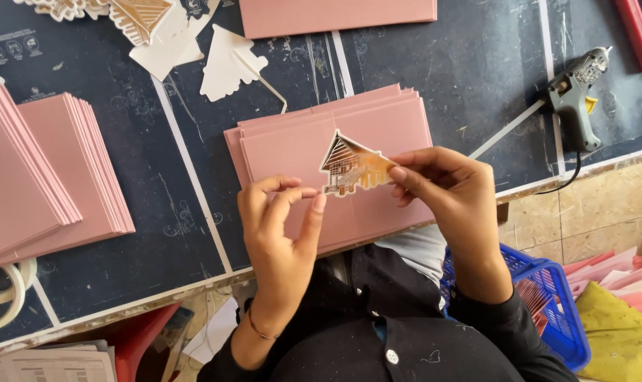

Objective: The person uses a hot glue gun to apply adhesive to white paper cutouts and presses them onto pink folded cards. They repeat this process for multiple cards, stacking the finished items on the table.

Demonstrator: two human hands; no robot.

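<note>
Both hands hold a small house-shaped cutout at the frame centre: right hand pinches its edge, left hand fingertips near its lower corner, above the pink card stack on the bench.

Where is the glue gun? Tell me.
In the head view, the glue gun lies at the table's far right edge, beyond the right hand.

- Hands: two, left hand, right hand
- House-shaped cutout held: one
- Glue gun: one
- Pink card stacks: three, nearest stack
- Blue basket: one
- Tape roll: one
</note>
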